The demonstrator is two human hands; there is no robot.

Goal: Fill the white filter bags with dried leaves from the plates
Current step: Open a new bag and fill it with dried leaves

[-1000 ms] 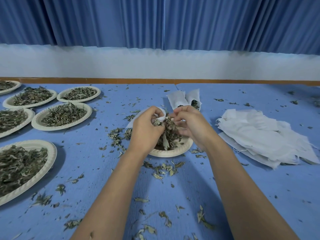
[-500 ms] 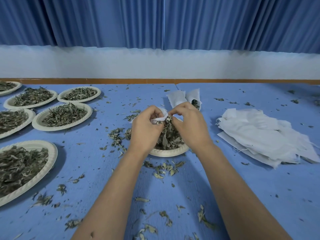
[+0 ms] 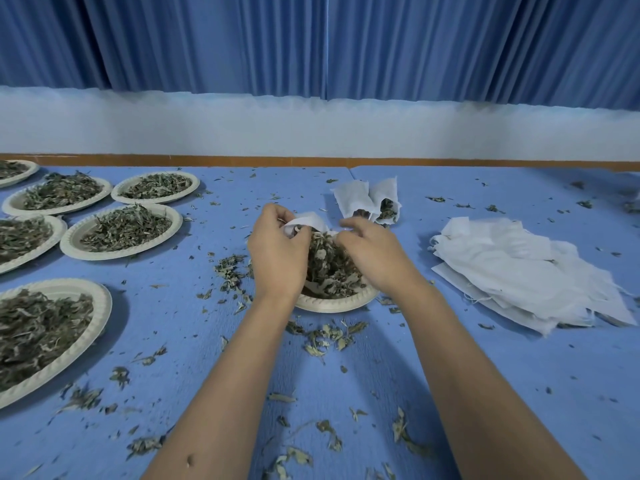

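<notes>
Filter bag [image 3: 308, 220] is up over the near plate [image 3: 332, 303], right in the middle of the blue worktop [image 3: 485, 358]. Left hand [image 3: 277, 251] has its fingers curled, pinching the bag's white rim. Right hand [image 3: 372, 252] pinches the opposite edge with bent fingertips, and dried leaves [image 3: 329, 268] are heaped between the two. Just behind lie two filled bags [image 3: 356, 200], side by side and touching. A pile of empty bags [image 3: 519, 271] sits off to the right, well apart. More leaf plates [image 3: 121, 232] line the left side, with crumbs of leaf scattered all over.
</notes>
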